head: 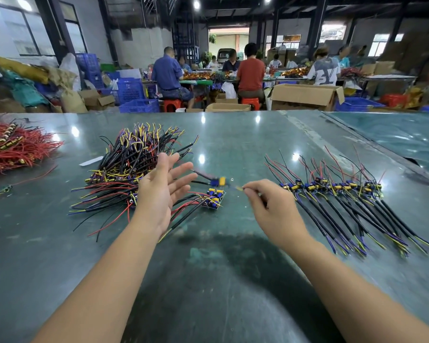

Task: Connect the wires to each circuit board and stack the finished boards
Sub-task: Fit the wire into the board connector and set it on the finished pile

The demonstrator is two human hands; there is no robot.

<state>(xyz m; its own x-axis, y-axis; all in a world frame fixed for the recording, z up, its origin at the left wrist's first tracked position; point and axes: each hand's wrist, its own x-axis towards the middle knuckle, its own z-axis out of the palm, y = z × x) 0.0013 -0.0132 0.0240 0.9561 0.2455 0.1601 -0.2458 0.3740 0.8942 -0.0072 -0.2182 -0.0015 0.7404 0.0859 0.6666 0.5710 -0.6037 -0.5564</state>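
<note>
My left hand (pixel 164 186) is raised above the table with its fingers spread and holds nothing. My right hand (pixel 265 201) pinches the yellow wire end of a small blue and yellow circuit board (pixel 219 181), which hangs blurred in the air between the hands with its black cable trailing left. Under it lies a small stack of boards (pixel 213 198) with red and black wires. A big heap of wired boards (pixel 131 164) lies behind my left hand. A row of boards with black cables (pixel 337 191) is laid out to the right.
The green table (pixel 208 268) holds a heap of red wires (pixel 13 147) at far left, a loose part (pixel 7 188) near it and a white paper strip (pixel 91 161). Behind the table several people sit at benches among cardboard boxes (pixel 304 96) and blue crates (pixel 139 105).
</note>
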